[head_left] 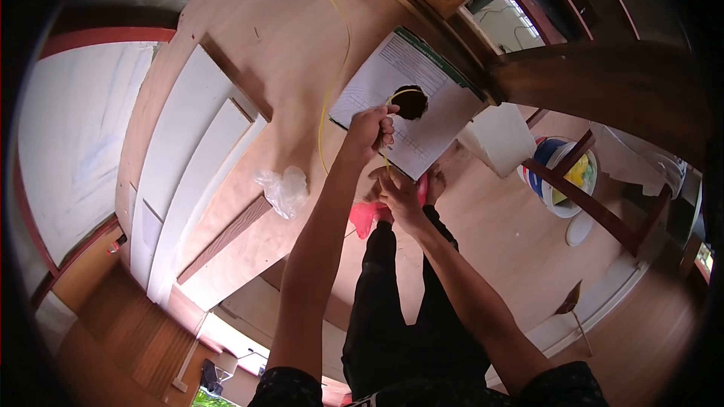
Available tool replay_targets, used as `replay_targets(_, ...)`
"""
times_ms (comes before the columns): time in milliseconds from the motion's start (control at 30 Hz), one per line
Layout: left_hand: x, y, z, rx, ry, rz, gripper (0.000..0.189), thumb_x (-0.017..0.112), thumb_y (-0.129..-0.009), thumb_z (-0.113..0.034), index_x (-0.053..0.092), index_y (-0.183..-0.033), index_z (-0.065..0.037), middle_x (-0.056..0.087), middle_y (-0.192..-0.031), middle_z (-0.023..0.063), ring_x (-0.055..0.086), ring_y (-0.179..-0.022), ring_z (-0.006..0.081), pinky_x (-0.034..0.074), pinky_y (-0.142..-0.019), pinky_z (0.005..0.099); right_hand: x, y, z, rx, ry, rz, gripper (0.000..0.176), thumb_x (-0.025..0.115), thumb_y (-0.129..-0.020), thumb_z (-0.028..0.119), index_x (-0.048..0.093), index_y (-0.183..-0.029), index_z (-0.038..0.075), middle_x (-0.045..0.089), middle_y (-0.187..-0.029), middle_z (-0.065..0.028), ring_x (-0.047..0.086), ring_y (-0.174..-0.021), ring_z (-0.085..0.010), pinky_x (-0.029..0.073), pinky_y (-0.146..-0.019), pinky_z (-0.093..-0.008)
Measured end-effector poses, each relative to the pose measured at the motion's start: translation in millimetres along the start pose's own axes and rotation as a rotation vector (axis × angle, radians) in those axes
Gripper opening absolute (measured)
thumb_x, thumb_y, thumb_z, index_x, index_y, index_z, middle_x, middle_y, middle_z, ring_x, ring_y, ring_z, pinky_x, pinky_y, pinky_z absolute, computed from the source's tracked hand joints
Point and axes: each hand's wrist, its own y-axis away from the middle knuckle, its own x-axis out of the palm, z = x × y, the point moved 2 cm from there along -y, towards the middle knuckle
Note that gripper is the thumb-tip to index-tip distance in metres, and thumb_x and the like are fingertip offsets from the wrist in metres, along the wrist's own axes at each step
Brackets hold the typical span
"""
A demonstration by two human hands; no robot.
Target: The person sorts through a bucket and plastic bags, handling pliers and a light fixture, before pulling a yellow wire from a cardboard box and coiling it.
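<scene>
A thin yellow cord (pixel 348 38) runs down from the top of the view and curves beside my left forearm. My left hand (pixel 369 130) is closed around a piece of this cord, over the lower part of a printed white sheet (pixel 445 117). Under the sheet's loop of cord lies a dark round hole (pixel 411 102). Just below, my right hand (pixel 398 197) pinches the cord between its fingertips. A short stretch of cord shows between the two hands.
White boards (pixel 185 117) and a brown strip (pixel 226 240) lie at the left, near a clear plastic bag (pixel 283 191). Red plastic (pixel 362 218) is by my feet. A bucket (pixel 554 203) and wooden bars (pixel 584 196) stand at the right.
</scene>
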Motion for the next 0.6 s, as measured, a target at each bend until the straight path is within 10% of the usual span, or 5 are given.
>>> replay_targets(100,21,0,-8,0.545,-1.56,-0.456,0.025,0.05,-0.081,-0.016,0.064,-0.077,0.004,0.062,-0.061,0.0075,0.063,-0.055,0.0178,0.051,-0.053,0.029,-5,21,37,0.157,-0.544,-0.185,0.029,0.053,-0.088,0.027,0.052,-0.1,0.001,0.051,-0.085,-0.0038,0.032,-0.047,-0.0024,0.038,-0.05,-0.0165)
replay_targets(200,42,-2,-5,0.494,-1.836,-0.619,0.03,0.051,-0.077,-0.024,0.065,-0.066,0.001,0.064,-0.058,0.0106,0.064,-0.058,0.0218,0.051,-0.062,0.0348,-3,38,65,0.156,-0.916,-0.033,0.021,0.05,-0.087,0.02,0.051,-0.098,0.002,0.049,-0.076,-0.0025,0.035,-0.05,-0.0024,0.042,-0.05,-0.0163)
replay_targets(367,35,-24,-8,0.597,-1.926,-0.753,0.034,0.048,-0.076,-0.028,0.065,-0.062,-0.002,0.063,-0.057,0.0106,0.064,-0.06,0.0275,0.051,-0.068,0.0375,4,68,64,0.051,-0.564,-0.286,0.015,0.05,-0.088,0.02,0.052,-0.08,0.008,0.049,-0.075,-0.0017,0.041,-0.056,-0.0076,0.048,-0.071,-0.0263)
replay_targets(500,47,-12,-5,0.476,-1.91,-0.698,0.035,0.047,-0.078,-0.028,0.065,-0.066,0.0,0.064,-0.063,0.0152,0.064,-0.068,0.0321,0.05,-0.072,0.039,-23,85,82,0.112,-0.6,-0.56,0.024,0.045,-0.093,0.026,0.049,-0.075,0.01,0.022,-0.051,0.0066,0.021,-0.044,-0.0058,0.024,-0.044,-0.0191)
replay_targets(600,30,-27,3,0.582,-2.1,-0.856,0.039,0.048,-0.08,-0.034,0.064,-0.073,0.001,0.064,-0.074,0.0196,0.063,-0.075,0.0354,0.05,-0.072,0.0416,-36,75,120,0.109,-0.028,-0.709,0.017,0.047,-0.092,0.02,0.054,-0.084,0.007,0.022,-0.055,0.0065,0.023,-0.043,-0.0028,0.021,-0.04,-0.019)
